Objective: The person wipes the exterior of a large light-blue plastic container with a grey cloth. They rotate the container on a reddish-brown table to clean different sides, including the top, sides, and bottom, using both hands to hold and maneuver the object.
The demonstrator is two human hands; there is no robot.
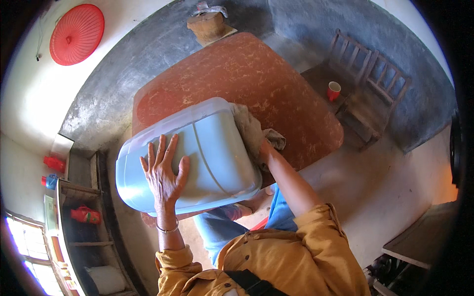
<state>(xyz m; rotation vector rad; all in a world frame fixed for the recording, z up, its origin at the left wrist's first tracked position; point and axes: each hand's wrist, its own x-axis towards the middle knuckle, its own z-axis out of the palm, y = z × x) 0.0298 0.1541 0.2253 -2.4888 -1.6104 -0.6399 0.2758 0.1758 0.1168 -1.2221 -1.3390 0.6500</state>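
A pale blue plastic storage bin [222, 153] lies on its side at the near edge of a reddish-brown table [207, 74]. Flat against its upward wall rests my left hand [165, 175], fingers spread, with a bangle on the wrist. At the bin's right end, my right hand [264, 152] presses a greyish-brown cloth [248, 129] to the plastic. The cloth hides most of that hand's fingers, and a loose fold of it hangs by the wrist.
Two wooden chairs [377, 96] stand to the right, with a red cup [334, 91] on one seat. A wooden block [206, 25] sits beyond the far edge. On the left are a shelf unit [89, 241] and a red round cover [77, 34] on the wall.
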